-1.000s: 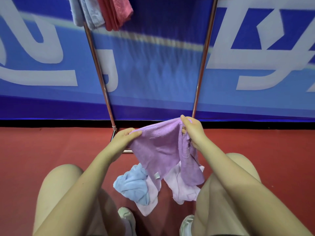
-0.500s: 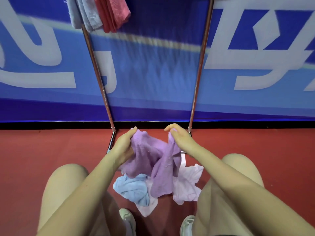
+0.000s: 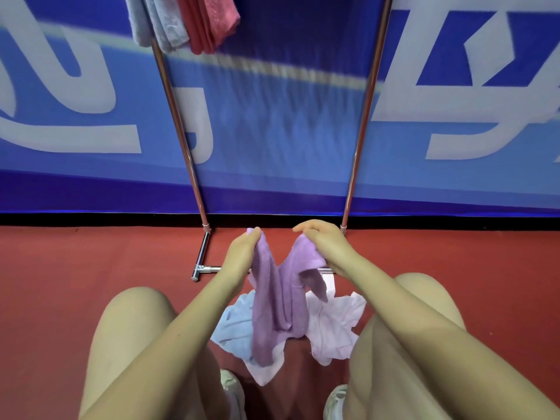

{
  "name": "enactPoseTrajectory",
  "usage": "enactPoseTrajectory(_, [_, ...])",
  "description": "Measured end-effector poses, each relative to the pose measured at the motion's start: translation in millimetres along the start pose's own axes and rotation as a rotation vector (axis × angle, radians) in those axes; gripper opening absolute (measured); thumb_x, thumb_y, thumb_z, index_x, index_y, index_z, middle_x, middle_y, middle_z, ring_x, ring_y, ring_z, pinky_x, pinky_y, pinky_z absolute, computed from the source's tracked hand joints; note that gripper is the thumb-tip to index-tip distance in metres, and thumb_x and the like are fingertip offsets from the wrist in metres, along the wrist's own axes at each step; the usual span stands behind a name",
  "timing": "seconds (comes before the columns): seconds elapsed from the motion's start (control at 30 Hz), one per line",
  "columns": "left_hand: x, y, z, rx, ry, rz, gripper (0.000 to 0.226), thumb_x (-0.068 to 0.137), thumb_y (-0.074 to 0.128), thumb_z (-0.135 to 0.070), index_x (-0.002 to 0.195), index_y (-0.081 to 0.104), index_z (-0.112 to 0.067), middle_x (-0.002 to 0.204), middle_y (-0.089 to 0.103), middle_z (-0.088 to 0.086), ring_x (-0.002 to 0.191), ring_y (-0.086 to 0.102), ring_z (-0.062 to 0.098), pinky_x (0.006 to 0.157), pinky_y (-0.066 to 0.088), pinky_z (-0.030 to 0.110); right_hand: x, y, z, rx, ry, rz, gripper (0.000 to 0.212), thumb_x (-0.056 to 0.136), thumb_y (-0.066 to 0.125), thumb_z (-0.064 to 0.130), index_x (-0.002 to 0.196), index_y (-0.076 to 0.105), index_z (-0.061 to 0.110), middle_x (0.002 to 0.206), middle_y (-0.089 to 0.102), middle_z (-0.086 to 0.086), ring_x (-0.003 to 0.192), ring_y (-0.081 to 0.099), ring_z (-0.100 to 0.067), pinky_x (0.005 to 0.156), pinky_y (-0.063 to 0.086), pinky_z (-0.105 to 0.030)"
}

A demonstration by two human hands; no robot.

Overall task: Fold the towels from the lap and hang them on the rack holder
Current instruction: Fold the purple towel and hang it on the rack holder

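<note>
Hung: grey towels [image 3: 157, 22] and red towels [image 3: 209, 19] on the rack [image 3: 178, 128], well above both hands.
In work: 1 purple towel [image 3: 278, 301], unfolded, 1 corner pinched by the left hand [image 3: 242, 253], another by the right hand [image 3: 324, 244].
Pending: blue towel [image 3: 233, 328] and pale pink towel [image 3: 333, 325], below the hands.

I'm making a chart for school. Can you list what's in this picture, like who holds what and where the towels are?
left hand: pinches purple towel
right hand: grips the same towel
lap: light blue towel, pale pink towel
rack: grey towels and red towel hanging
floor: red
</note>
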State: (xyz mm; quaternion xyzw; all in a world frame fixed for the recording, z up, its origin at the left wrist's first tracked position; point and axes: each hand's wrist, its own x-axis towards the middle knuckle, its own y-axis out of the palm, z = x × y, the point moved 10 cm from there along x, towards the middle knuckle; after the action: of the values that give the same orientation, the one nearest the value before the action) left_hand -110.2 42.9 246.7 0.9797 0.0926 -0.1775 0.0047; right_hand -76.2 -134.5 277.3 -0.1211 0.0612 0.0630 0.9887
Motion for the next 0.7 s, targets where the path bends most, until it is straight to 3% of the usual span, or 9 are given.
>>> enactPoseTrajectory(0.13, [-12,13,-17,0.087,0.181,0.007,0.034,0.1,0.039,-0.024,0.08,0.066,-0.019,0.09,0.067,0.0,0.089,0.058,0.019,0.089,0.047,0.037,-5,18,10,0.326,0.048,0.085,0.026,0.094,0.043,0.0,0.085,0.065,0.01,0.079,0.061,-0.007,0.071,0.06,-0.014,0.063,0.053,-0.022])
enactPoseTrajectory(0.23, [-15,24,-19,0.051,0.233,0.08,0.034,0.094,0.041,-0.031,0.092,0.071,-0.016,0.098,0.071,0.005,0.092,0.062,0.019,0.087,0.05,0.039,-8,32,19,0.457,0.038,0.118,0.021,0.093,0.044,-0.003,0.088,0.064,0.002,0.088,0.063,-0.014,0.078,0.065,-0.016,0.068,0.057,-0.022])
enactPoseTrajectory(0.33, [-5,23,-14,-0.064,0.155,0.068,0.024,0.093,0.052,-0.024,0.076,0.068,-0.02,0.081,0.068,-0.001,0.08,0.062,0.018,0.076,0.05,0.036,-8,46,25,0.537,0.026,0.178,0.015,0.091,0.05,-0.003,0.094,0.065,-0.002,0.093,0.067,-0.016,0.086,0.068,-0.017,0.078,0.056,-0.022])
enactPoseTrajectory(0.43, [4,14,-6,-0.158,0.053,0.017,0.02,0.091,0.057,-0.033,0.078,0.071,-0.026,0.08,0.07,-0.003,0.073,0.066,0.014,0.068,0.051,0.031,-3,48,37,0.325,-0.082,0.203,0.018,0.084,0.06,-0.002,0.098,0.069,0.006,0.097,0.071,-0.009,0.091,0.067,-0.01,0.088,0.052,-0.021])
enactPoseTrajectory(0.5, [6,13,-2,-0.185,0.03,0.03,0.021,0.091,0.058,-0.034,0.079,0.073,-0.028,0.086,0.071,-0.001,0.074,0.068,0.013,0.07,0.052,0.031,0,47,44,0.106,-0.167,0.168,0.02,0.081,0.062,-0.004,0.096,0.07,0.006,0.088,0.071,-0.004,0.076,0.065,0.0,0.076,0.05,-0.012])
enactPoseTrajectory(0.6, [-3,13,-4,-0.242,0.078,0.047,0.024,0.096,0.052,-0.025,0.082,0.07,-0.02,0.081,0.069,-0.001,0.074,0.065,0.012,0.067,0.05,0.025,1,48,47,-0.053,-0.226,0.11,0.007,0.081,0.066,0.002,0.085,0.069,0.007,0.069,0.065,-0.001,0.054,0.059,-0.002,0.063,0.048,-0.014])
enactPoseTrajectory(0.67, [-6,15,-2,-0.249,0.104,0.079,0.023,0.098,0.048,-0.023,0.086,0.066,-0.014,0.081,0.065,0.003,0.077,0.062,0.016,0.067,0.051,0.026,2,49,50,-0.202,-0.306,0.069,0.006,0.081,0.068,0.01,0.076,0.068,0.011,0.071,0.06,0.0,0.059,0.054,-0.006,0.065,0.044,-0.018])
enactPoseTrajectory(0.7, [-5,14,-1,-0.252,0.111,0.082,0.024,0.098,0.047,-0.025,0.089,0.065,-0.012,0.086,0.065,0.007,0.083,0.062,0.02,0.074,0.052,0.032,2,50,51,-0.246,-0.348,0.056,0.009,0.081,0.069,0.012,0.073,0.068,0.01,0.074,0.057,-0.001,0.063,0.051,-0.007,0.067,0.041,-0.019])
